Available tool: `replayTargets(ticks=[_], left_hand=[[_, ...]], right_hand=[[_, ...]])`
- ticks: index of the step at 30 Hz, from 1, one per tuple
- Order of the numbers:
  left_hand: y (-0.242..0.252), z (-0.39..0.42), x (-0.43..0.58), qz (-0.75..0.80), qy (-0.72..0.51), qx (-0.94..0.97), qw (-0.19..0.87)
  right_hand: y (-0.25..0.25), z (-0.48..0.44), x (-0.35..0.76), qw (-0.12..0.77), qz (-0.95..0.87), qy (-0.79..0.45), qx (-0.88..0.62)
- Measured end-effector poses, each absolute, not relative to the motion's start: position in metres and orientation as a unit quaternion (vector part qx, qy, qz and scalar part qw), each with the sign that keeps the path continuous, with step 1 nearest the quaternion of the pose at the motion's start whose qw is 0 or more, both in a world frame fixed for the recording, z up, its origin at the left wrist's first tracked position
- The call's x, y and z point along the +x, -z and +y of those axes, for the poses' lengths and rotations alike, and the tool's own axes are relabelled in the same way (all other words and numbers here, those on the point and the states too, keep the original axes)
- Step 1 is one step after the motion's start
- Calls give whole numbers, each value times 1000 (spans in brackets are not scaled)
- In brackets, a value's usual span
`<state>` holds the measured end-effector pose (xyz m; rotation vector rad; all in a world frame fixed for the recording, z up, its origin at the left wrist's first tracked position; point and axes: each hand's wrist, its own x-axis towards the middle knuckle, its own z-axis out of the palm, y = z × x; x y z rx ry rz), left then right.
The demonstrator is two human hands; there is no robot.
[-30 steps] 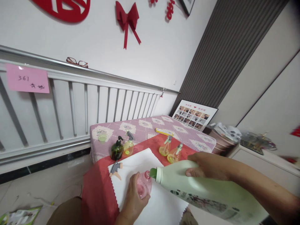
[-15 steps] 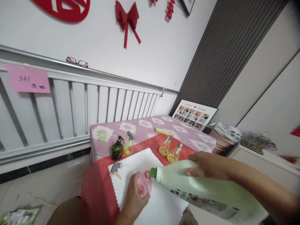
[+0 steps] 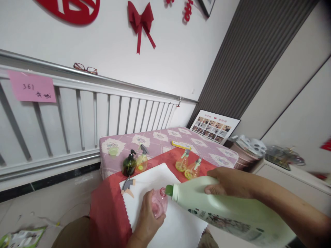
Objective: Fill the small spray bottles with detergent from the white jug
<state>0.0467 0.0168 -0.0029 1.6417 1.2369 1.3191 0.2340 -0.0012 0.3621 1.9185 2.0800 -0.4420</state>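
Observation:
My left hand is wrapped round a small clear pink bottle with an open neck, held over a white scalloped mat. In my right hand is a large pale green detergent jug, gripped at its handle and tipped to the left. The jug's dark green spout is at the mouth of the pink bottle; whether the two touch, I cannot tell. A grey and peach spray trigger head lies on the mat's left corner.
Behind the mat stand a dark green pump bottle, a yellowish spray bottle and two more spray bottles on a red cloth. A yellow-edged box and pale green lid lie on the purple patterned cover.
Both hands, the pink bottle and the tilted jug hold almost the same positions. The view has shifted very slightly.

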Motion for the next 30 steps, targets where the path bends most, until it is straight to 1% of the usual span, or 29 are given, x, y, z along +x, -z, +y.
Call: replayTargets(ticks=[19, 25, 30], left_hand=[[9, 18, 48, 476, -521, 635, 314], [9, 17, 47, 475, -517, 635, 323], [11, 17, 47, 472, -526, 628, 325]], right_hand=[[-361, 0, 236, 146, 718, 153, 663], [-367, -2, 230, 166, 711, 164, 663], [-366, -1, 229, 165, 703, 167, 671]])
